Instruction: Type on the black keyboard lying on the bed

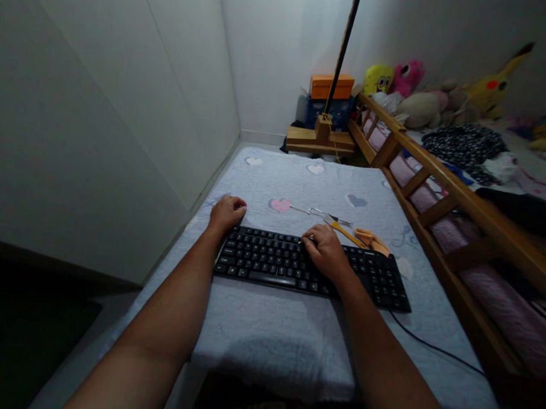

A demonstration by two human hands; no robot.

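A black keyboard (262,255) lies across the patterned cloth in front of me, its cable running off to the lower right. At its upper left corner is my left hand (228,213), fingers curled together; whatever they hold, if anything, is hidden. My right hand (328,249) rests over the keys right of the middle, thumb and fingers pinched near the top rows. Something small and pale shows at those fingertips, too small to name. Behind the keyboard lie a yellow-handled brush (344,233), a thin bent-wire tool (322,212) and a folded orange cloth (371,240).
Grey-blue cloth with hearts (250,312) covers the table. A wooden bed rail (458,203) runs along the right, with plush toys (488,93) on the bed beyond. White cabinet doors (123,101) stand at left. A pole on a wooden base (303,139) and an orange box (331,86) are behind.
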